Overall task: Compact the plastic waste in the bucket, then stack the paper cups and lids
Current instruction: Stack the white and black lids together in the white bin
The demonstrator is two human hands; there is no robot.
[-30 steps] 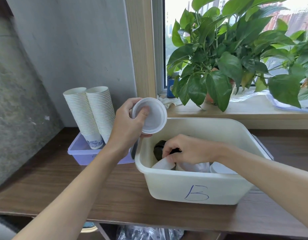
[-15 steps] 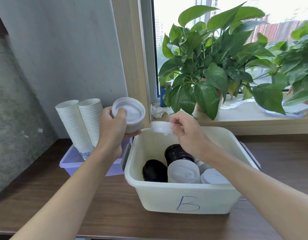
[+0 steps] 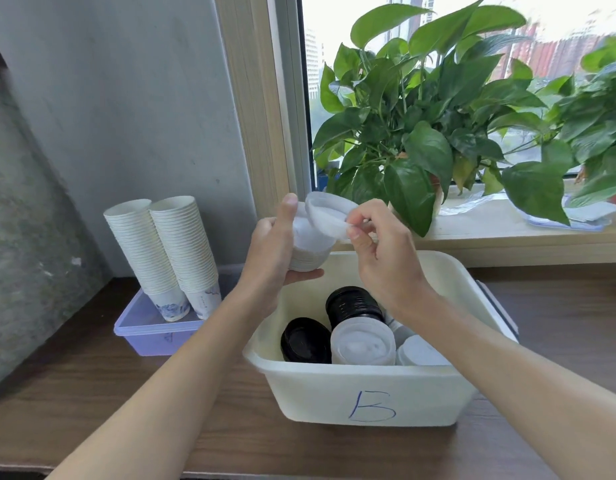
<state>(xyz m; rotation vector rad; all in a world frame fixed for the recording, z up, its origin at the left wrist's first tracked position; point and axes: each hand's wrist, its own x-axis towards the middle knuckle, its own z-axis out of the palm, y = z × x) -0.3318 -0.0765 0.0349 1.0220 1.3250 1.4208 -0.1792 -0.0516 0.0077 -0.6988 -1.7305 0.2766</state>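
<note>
My left hand (image 3: 270, 252) grips a short stack of white plastic lids (image 3: 308, 249) above the far left corner of the cream bin marked "B" (image 3: 369, 393). My right hand (image 3: 382, 247) pinches a single white lid (image 3: 329, 216) by its rim, tilted over the top of that stack and touching it. Inside the bin lie two stacks of black lids (image 3: 353, 304) and several white lids (image 3: 362, 346). Two tall stacks of white paper cups (image 3: 164, 251) stand in a purple tray (image 3: 144, 332) to the left.
The bin and tray rest on a dark wooden counter (image 3: 559, 306). A grey wall rises at the left and back. Leafy potted plants (image 3: 438, 126) crowd the window sill right behind the bin.
My right hand has carried the single lid from the bin's far rim up and left onto the stack in my left hand. The left hand has turned the stack more upright.
</note>
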